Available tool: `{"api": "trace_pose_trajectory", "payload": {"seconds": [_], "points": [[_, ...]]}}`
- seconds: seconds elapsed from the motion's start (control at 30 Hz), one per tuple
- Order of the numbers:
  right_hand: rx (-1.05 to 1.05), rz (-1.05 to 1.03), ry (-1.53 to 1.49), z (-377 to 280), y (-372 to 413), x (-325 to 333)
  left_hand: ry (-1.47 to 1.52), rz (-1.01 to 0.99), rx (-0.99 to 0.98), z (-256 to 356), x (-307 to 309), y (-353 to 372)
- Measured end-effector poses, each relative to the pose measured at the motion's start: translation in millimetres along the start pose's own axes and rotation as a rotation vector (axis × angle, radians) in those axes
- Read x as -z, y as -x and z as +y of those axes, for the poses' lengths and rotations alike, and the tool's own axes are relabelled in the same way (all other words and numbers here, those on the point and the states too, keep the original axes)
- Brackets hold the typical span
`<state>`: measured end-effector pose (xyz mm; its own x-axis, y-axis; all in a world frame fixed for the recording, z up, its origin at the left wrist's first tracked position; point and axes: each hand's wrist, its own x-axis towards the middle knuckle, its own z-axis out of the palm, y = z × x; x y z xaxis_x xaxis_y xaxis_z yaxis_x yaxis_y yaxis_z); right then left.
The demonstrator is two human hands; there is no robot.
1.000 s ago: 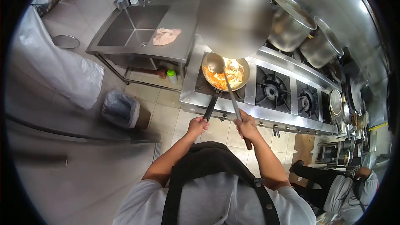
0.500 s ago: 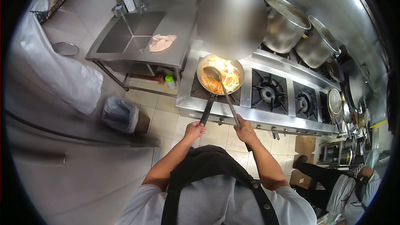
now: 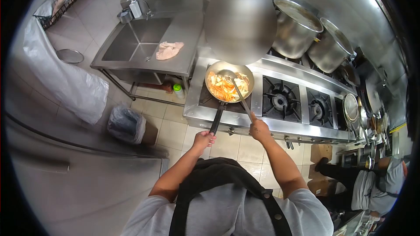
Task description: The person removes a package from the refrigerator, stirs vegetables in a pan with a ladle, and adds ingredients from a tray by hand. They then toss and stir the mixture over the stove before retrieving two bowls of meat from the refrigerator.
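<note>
A frying pan (image 3: 250, 71) sits over the leftmost front burner, and my left hand (image 3: 204, 140) is closed round the end of its black handle. Inside lies a mix of orange strips and pale pieces of food (image 3: 222, 88), heaped toward the near left side. My right hand (image 3: 260, 129) grips the long metal handle of a ladle (image 3: 243, 101). The ladle's bowl rests among the food at the pan's far side, partly hard to make out.
Right of the pan are bare burners (image 3: 280, 99) on the steel stove, with large pots (image 3: 294, 32) behind. A sink counter (image 3: 186, 39) holding a pink cloth (image 3: 169, 50) stands left. A bin (image 3: 127, 124) is on the floor. Another person (image 3: 365, 188) is at lower right.
My right hand has moved forward and slightly right with the ladle. The food has shifted toward the pan's near left, baring its far inner wall. My left hand keeps its hold.
</note>
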<state>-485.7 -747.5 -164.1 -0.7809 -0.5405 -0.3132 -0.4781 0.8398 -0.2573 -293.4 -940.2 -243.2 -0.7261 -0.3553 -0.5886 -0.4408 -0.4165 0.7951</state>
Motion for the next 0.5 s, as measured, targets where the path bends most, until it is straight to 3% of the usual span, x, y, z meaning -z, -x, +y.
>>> {"api": "trace_pose_trajectory", "payload": {"seconds": [0.07,0.2,0.27,0.33,0.4,0.47,0.5], "points": [[0.218,0.105,-0.074,34.1,4.3,-0.7,0.021,0.006,0.034,-7.1,0.9,-7.6],[-0.003,0.121,-0.055,23.6,21.2,31.8,0.040,0.012,0.052,-7.3,2.0,-2.2],[-0.040,0.137,-0.096,36.1,3.9,5.6,0.044,0.023,0.059,-9.4,3.3,-3.2],[0.334,0.469,-0.334,59.3,-20.6,-45.2,0.034,0.023,0.068,-9.7,3.5,-4.4],[0.338,0.420,-0.411,33.0,-8.4,-33.6,0.019,0.023,0.079,-10.3,5.5,-7.3],[-0.089,-0.241,-0.977,3.6,13.4,11.0,0.026,-0.002,0.077,-16.0,7.1,-14.4],[-0.084,-0.233,-0.967,4.0,17.1,16.0,0.025,-0.002,0.083,-15.4,6.1,-12.3]]}}
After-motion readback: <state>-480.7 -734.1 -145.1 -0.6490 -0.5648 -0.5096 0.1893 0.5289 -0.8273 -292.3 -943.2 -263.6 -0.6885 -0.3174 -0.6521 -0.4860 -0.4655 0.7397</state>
